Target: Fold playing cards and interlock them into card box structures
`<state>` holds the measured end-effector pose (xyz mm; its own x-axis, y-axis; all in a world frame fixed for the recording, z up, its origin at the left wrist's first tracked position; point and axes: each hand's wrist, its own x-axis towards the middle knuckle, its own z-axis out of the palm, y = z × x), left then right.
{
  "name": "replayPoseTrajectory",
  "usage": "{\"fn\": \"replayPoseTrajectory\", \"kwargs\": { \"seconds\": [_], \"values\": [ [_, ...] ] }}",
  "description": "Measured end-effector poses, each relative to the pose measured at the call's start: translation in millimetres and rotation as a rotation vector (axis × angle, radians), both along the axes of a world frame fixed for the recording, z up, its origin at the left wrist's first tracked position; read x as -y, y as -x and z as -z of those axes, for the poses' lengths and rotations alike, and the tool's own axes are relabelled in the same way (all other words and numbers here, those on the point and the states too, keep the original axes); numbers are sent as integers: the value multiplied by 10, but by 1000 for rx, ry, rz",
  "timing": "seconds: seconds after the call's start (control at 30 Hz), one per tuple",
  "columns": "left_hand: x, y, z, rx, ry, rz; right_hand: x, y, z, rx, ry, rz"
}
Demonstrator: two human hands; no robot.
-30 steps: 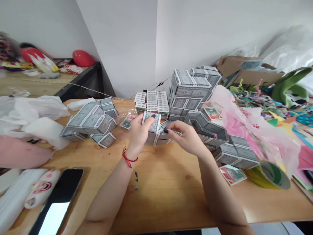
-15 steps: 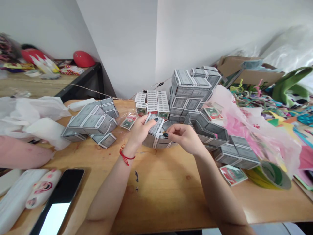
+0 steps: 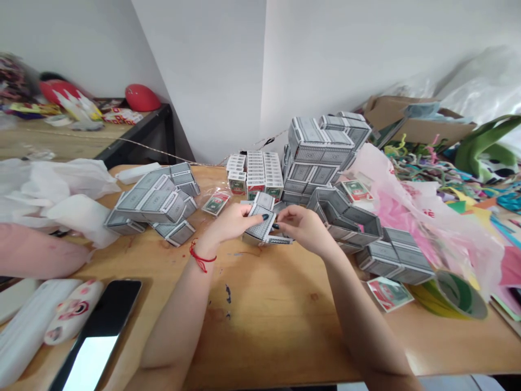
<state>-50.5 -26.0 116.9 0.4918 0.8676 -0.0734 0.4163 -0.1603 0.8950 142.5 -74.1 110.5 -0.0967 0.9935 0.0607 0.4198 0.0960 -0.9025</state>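
Just beyond the middle of the table, a small box folded from grey-patterned playing cards (image 3: 260, 219) is between my hands. My left hand (image 3: 232, 224) grips its left side, thumb lying on the top face. At the right end, my right hand (image 3: 302, 227) is closed in a pinch against the box's opening, with a card edge by its fingertips. What lies inside that opening is mostly hidden. Behind the box stand rows of small card packs (image 3: 255, 171). To the right sits an open-topped structure of folded cards (image 3: 345, 214).
A tall stack of card boxes (image 3: 319, 144) rises at the back right, and more card boxes (image 3: 152, 198) sit at left. A phone (image 3: 100, 331) lies front left. A roll of yellow-green tape (image 3: 451, 293) and pink plastic (image 3: 407, 212) are at right.
The card box has turned and tilted between my hands, showing more of its top and a second upper face. My left hand has shifted slightly left and down; the right keeps its pinch.
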Motion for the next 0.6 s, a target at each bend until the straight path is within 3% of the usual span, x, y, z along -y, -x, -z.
{"fn": "replayPoseTrajectory", "kwargs": {
  "seconds": [0.17, 0.37, 0.5, 0.57, 0.6],
  "values": [
    [45, 131, -126, -252, -17, 80, 102, -131, -203, 114, -82, 133],
    [99, 243, -238, -330, -2, 121, 301, -298, -369, 213, 58, 27],
    [110, 228, -215, -343, -54, 105, 470, -395, -217, 261, 316, -254],
    [106, 209, -198, -328, -65, 110, 549, -419, -22, 256, 428, -369],
    [102, 202, -191, -316, -67, 111, 576, -417, 101, 231, 464, -358]
  ]
}}
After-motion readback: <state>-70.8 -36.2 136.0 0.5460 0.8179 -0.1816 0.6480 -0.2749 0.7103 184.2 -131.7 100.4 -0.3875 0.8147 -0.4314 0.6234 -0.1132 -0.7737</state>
